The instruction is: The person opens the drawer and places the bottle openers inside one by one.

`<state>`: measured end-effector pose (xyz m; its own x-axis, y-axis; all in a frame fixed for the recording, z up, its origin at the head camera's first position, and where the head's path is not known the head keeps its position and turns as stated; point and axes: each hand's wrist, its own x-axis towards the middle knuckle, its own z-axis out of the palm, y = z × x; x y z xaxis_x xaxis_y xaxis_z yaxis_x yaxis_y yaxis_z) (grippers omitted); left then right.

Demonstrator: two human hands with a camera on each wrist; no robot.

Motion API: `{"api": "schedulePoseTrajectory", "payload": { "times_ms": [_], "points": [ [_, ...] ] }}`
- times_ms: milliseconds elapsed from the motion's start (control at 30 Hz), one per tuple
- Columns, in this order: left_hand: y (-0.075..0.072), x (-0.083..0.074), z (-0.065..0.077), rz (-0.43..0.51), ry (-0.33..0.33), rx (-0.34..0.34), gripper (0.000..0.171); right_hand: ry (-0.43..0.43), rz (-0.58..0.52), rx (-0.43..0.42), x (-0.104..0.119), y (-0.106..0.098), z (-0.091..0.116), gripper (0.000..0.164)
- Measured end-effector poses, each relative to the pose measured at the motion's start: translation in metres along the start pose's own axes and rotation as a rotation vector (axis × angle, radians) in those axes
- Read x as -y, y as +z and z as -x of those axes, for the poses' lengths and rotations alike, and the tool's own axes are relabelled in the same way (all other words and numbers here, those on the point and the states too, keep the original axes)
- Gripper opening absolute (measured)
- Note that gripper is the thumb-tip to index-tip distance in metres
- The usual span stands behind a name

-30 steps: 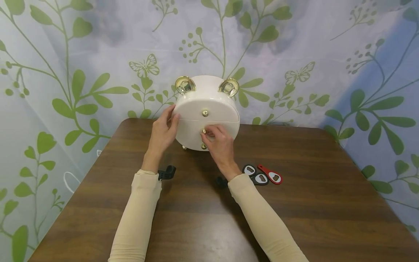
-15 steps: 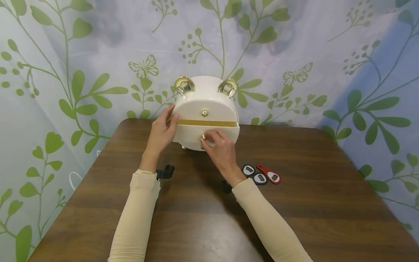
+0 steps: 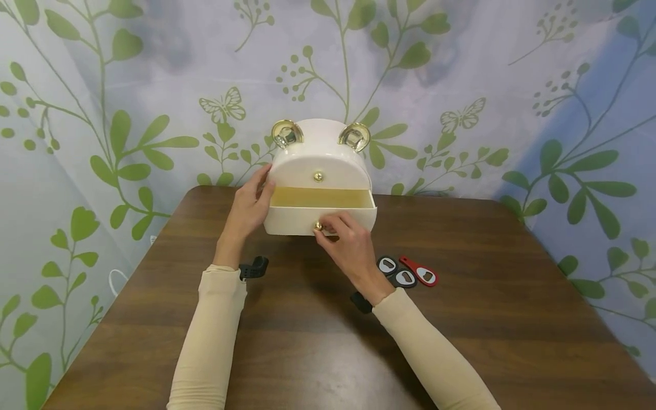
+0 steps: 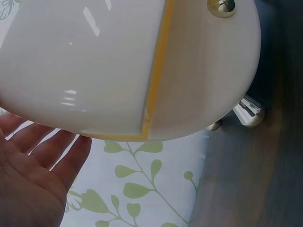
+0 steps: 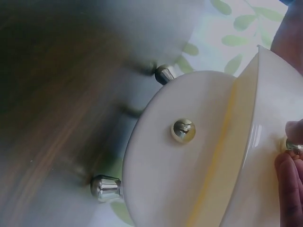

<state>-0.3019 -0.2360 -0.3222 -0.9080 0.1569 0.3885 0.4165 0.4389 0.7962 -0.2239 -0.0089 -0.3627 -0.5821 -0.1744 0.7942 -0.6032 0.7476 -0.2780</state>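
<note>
Dark brown wood-grain table point(image 3: 307, 353) under me, near edge out of frame, pale glare in its near middle. My two cream sleeves, left sleeve point(image 3: 207, 336) and right sleeve point(image 3: 430, 341), reach in from the near side. A black mount point(image 3: 254, 267) sits at my left wrist, another black piece point(image 3: 361, 303) under my right.

Just beside my right wrist, right of the table's middle and well in from the right edge: two black bottle openers point(image 3: 405, 278), touching or nearly so, plus a red bottle opener point(image 3: 426, 275), its handle angled towards the far edge. My wrist is close to the black pair.

My right hand point(image 3: 351, 245) pinches the gold knob point(image 3: 318, 226) of the pulled-out middle drawer point(image 3: 289, 221), covering part of its front; the inside is yellowish. In the head view that drawer blocks the lower front; the right wrist view shows the lower knob point(image 5: 183, 130) and metal feet point(image 5: 106, 187). My left hand point(image 3: 246, 208) is open, fingers extended against the box's left side.

White rounded box point(image 3: 318, 142) stands upright near the middle of the far edge, two gold ears point(image 3: 354, 136) on top, upper drawer closed.

Beyond the left edge, a white loop point(image 3: 118, 282); behind the far edge, a leaf-and-butterfly backdrop point(image 3: 169, 85), bluer to the right.
</note>
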Motion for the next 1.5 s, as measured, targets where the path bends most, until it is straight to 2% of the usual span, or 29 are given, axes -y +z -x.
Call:
{"api": "schedulePoseTrajectory", "payload": {
  "times_ms": [167, 400, 733, 833, 900, 1100, 1167, 1333, 1500],
  "points": [
    [-0.003, 0.001, 0.000, -0.018, -0.008, 0.020, 0.051, -0.030, -0.007, 0.002, 0.003, -0.004, 0.003, 0.016],
    [-0.009, 0.000, 0.000, -0.051, -0.007, 0.090, 0.056, -0.066, 0.013, 0.005, 0.009, -0.009, 0.004, 0.017],
    [-0.017, 0.001, 0.006, 0.049, -0.016, 0.246, 0.069, -0.082, 0.031, 0.022, 0.013, -0.014, 0.006, 0.017],
    [-0.024, -0.006, 0.009, 0.064, -0.037, 0.310, 0.078, -0.090, 0.027, 0.019, 0.014, -0.015, 0.005, 0.017],
    [-0.029, -0.017, 0.012, 0.053, -0.052, 0.342, 0.082, -0.094, 0.030, 0.018, 0.013, -0.015, 0.005, 0.016],
    [-0.041, -0.038, 0.020, -0.043, -0.003, 0.383, 0.085, -0.099, 0.029, 0.031, 0.012, -0.016, 0.005, 0.015],
    [-0.045, -0.043, 0.023, -0.061, -0.008, 0.395, 0.087, -0.100, 0.017, 0.041, 0.012, -0.016, 0.006, 0.016],
    [-0.049, -0.043, 0.025, -0.030, -0.035, 0.429, 0.089, -0.123, -0.051, 0.063, 0.007, -0.023, 0.007, 0.021],
    [-0.049, -0.040, 0.023, 0.009, -0.041, 0.457, 0.092, -0.156, -0.139, 0.014, -0.004, -0.046, 0.007, 0.019]
  ]
}}
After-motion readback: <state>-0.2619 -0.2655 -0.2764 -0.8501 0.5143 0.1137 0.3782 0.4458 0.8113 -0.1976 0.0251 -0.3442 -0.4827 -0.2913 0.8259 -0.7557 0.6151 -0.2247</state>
